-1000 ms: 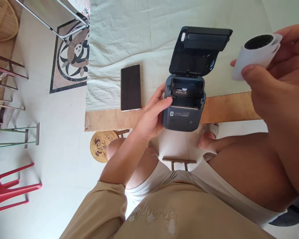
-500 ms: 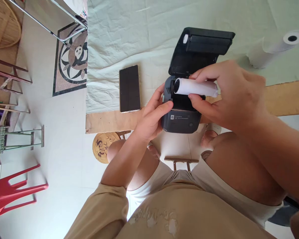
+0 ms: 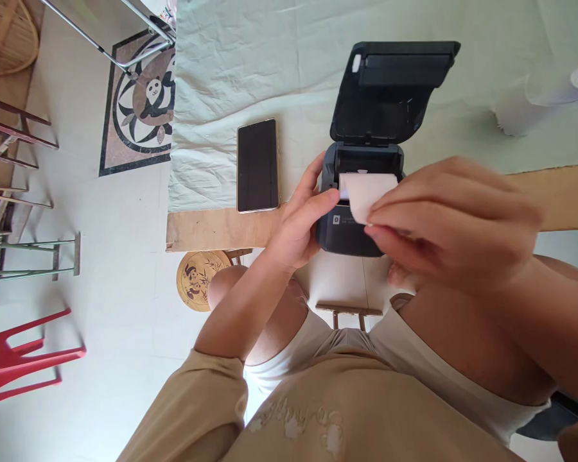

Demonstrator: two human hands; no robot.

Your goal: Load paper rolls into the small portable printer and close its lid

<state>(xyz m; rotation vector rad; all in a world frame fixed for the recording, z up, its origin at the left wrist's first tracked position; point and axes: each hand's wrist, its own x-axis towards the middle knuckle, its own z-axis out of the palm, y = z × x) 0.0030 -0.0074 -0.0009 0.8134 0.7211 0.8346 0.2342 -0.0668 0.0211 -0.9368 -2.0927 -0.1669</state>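
A small dark portable printer [image 3: 351,239] is held at the table's near edge, its black lid [image 3: 390,96] swung up and back. My left hand [image 3: 302,224] grips its left side, thumb at the rim of the paper bay. Inside the bay sits a white paper roll, mostly hidden; its loose paper end [image 3: 368,191] comes out over the front. My right hand [image 3: 453,218] pinches that paper end between thumb and fingers at the printer's right front, slightly blurred.
On the green cloth [image 3: 308,64] lie a dark-screened tablet [image 3: 258,165] to the left and another white paper roll [image 3: 553,96], partly unrolled, to the right. The bare wooden table edge [image 3: 212,231] runs along my side. A round stool [image 3: 192,280] and a red chair [image 3: 9,359] stand on the floor.
The paper roll went from my right hand down into the printer bay. My right hand has shifted toward me and now pulls its paper end out over the front.
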